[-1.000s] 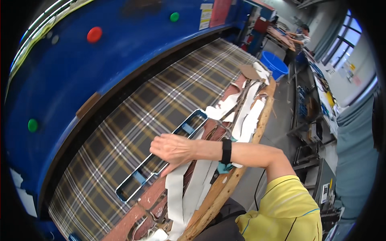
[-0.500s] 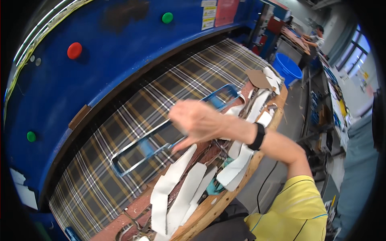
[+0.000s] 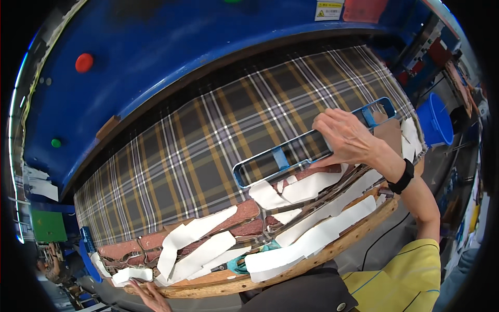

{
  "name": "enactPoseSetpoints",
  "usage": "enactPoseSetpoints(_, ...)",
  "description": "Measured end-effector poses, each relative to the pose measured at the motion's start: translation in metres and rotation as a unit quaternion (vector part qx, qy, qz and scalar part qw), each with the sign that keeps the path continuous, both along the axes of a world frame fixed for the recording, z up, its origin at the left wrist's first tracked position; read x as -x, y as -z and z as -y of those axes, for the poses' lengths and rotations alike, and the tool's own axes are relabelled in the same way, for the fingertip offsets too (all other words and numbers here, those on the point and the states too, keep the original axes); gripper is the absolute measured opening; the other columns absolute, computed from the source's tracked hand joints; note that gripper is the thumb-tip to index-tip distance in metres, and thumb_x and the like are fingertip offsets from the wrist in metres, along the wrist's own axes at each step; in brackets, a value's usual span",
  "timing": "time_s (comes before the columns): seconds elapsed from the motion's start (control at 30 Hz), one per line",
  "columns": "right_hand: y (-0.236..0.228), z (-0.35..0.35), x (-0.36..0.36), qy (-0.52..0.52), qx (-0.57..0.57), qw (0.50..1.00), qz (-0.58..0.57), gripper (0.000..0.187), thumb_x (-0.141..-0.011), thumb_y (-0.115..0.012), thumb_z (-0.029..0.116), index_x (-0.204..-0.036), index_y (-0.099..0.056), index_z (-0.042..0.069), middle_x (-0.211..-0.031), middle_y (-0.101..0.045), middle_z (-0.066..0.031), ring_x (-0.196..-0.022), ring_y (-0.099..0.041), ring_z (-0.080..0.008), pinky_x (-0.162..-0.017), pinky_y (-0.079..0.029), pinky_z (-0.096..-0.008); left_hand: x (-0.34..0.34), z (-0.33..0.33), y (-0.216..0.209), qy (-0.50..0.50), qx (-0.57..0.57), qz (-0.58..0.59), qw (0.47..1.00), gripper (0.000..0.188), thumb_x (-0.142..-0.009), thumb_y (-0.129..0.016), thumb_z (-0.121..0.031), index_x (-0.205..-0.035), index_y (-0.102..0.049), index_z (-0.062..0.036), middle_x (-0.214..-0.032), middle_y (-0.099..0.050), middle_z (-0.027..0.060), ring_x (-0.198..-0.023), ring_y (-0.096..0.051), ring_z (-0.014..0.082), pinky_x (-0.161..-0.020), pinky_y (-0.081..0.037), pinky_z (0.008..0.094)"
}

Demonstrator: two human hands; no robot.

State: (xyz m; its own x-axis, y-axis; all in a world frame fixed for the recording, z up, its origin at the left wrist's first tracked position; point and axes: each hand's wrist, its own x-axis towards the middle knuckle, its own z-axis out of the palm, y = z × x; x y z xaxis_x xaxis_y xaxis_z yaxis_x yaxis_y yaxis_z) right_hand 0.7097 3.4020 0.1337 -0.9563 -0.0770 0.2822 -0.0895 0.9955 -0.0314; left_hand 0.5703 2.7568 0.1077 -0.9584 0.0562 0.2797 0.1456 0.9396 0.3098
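My right hand [image 3: 345, 138], wearing a black wristband, grips the near middle of a long blue metal cutting die [image 3: 280, 158], its fingers over the far rim and its thumb at the near one. The narrow frame lies on dark plaid fabric [image 3: 197, 151] along the fabric's near edge. At the lower left my left hand [image 3: 149, 296] has its fingers stretched out at the wooden edge [image 3: 218, 289], beside a small white piece [image 3: 133, 274]. Part of that hand is cut off by the picture's rim.
Curved white offcuts [image 3: 306, 252] and reddish-brown scraps lie along the near side of the bench. A blue machine wall [image 3: 171, 62] with a red button [image 3: 84, 63] runs behind the fabric. A blue bin [image 3: 434, 119] stands at the right, and another person's arm [image 3: 54, 260] shows far left.
The view has swung, so more of the bench's left part shows. My left hand has come into view at the wooden edge. My right hand, blurred before, now shows clearly gripping the die.
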Motion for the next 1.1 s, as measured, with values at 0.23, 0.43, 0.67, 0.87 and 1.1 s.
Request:
enactPoseSetpoints(0.23,0.028,-0.021,0.001,-0.055,0.015,0.997,-0.053,0.072,-0.07,-0.071,0.066,-0.092,-0.056,-0.001,-0.09,-0.06,-0.0131,-0.089,-0.06,-0.0292,-0.083,-0.05,-0.0392,-0.025,-0.031,0.002,-0.081,-0.059,0.141,0.985,0.072,-0.102,-0.05,-0.041,-0.154,-0.025,0.0021,-0.144,-0.043,0.0355,-0.13,-0.05,0.0415,-0.104,-0.042,0.0469)
enactPoseSetpoints(0.43,0.046,-0.02,-0.01,-0.017,0.006,0.999,-0.04,0.071,-0.07,-0.073,0.066,-0.092,-0.056,0.001,-0.09,-0.057,-0.0102,-0.092,-0.057,-0.0263,-0.081,-0.048,-0.0359,-0.006,0.009,0.045,-0.04,-0.006,0.012,0.999,0.054,-0.101,-0.048,-0.023,-0.146,-0.04,0.0052,-0.14,-0.046,0.0372,-0.124,-0.05,0.0487,-0.106,-0.038,0.0489)
enactPoseSetpoints(0.67,0.04,-0.011,-0.015,0.018,-0.018,1.0,-0.016,0.078,-0.069,-0.073,0.069,-0.102,-0.058,0.0,-0.094,-0.056,-0.0104,-0.098,-0.055,-0.0259,-0.087,-0.045,-0.0394,-0.01,-0.02,0.047,-0.001,0.016,-0.043,0.999,0.062,-0.1,-0.049,-0.028,-0.15,-0.033,0.0051,-0.144,-0.038,0.0383,-0.129,-0.044,0.0492,-0.109,-0.034,0.0502)
enactPoseSetpoints(0.87,-0.036,-0.047,-0.062,0.149,0.044,0.986,-0.062,0.077,-0.079,-0.073,0.052,-0.132,-0.05,0.0,-0.138,-0.05,-0.0173,-0.12,-0.05,-0.038,-0.1,-0.041,-0.0477,-0.014,-0.034,0.072,-0.015,-0.024,-0.083,0.996,0.071,-0.099,-0.051,-0.036,-0.151,-0.027,0.0058,-0.148,-0.032,0.0389,-0.134,-0.038,0.0487,-0.111,-0.03,0.0517)
enactPoseSetpoints(1.1,-0.126,-0.151,-0.07,0.193,0.045,0.946,-0.255,0.042,-0.083,-0.074,0.021,-0.115,-0.058,-0.001,-0.113,-0.06,-0.0164,-0.104,-0.055,-0.0383,-0.093,-0.046,-0.0454,-0.022,0.005,0.103,-0.114,0.034,-0.138,0.983,0.084,-0.097,-0.054,-0.045,-0.153,-0.019,0.0067,-0.151,-0.025,0.0395,-0.139,-0.032,0.0482,-0.114,-0.026,0.0534)
